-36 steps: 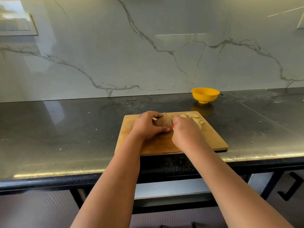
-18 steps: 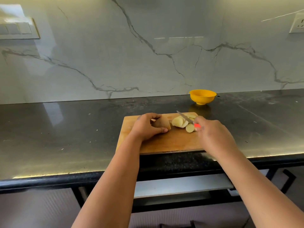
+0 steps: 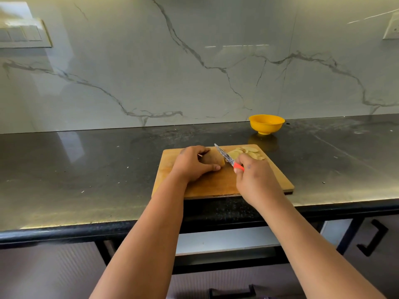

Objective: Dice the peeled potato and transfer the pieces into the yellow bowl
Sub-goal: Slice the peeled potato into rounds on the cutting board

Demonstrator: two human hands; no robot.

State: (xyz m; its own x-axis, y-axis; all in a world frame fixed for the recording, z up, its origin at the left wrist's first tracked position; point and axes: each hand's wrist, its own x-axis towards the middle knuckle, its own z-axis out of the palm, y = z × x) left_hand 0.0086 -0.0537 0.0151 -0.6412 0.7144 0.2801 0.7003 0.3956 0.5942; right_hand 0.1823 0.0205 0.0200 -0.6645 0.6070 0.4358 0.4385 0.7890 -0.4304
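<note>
Right hand (image 3: 257, 180) swung back in from 3 o'clock, knife (image 3: 226, 156) gripped, blade beside the potato chunk (image 3: 212, 161). Left hand (image 3: 193, 166) clamps that chunk on cutting board (image 3: 216, 184). Slices (image 3: 248, 152) at 1 o'clock; yellow bowl (image 3: 266, 124) beyond.

- I have one view only, from a wide-angle camera worn on my head, looking forward and down.
- It faces the white marble-veined wall (image 3: 216, 61) square on, with the dark polished stone counter (image 3: 86, 165) running across the middle of the frame.
- My two forearms enter from the bottom edge and reach away from the lens; my left grip (image 3: 192, 165) and right grip (image 3: 254, 178) meet near the centre, over the rectangular wooden cutting board (image 3: 216, 184).
- The counter's front edge and the cabinet fronts below it lie nearest; the small round yellow bowl (image 3: 266, 124) stands farther off, close to the wall.
- Straight lines bow toward the frame's edges.
</note>
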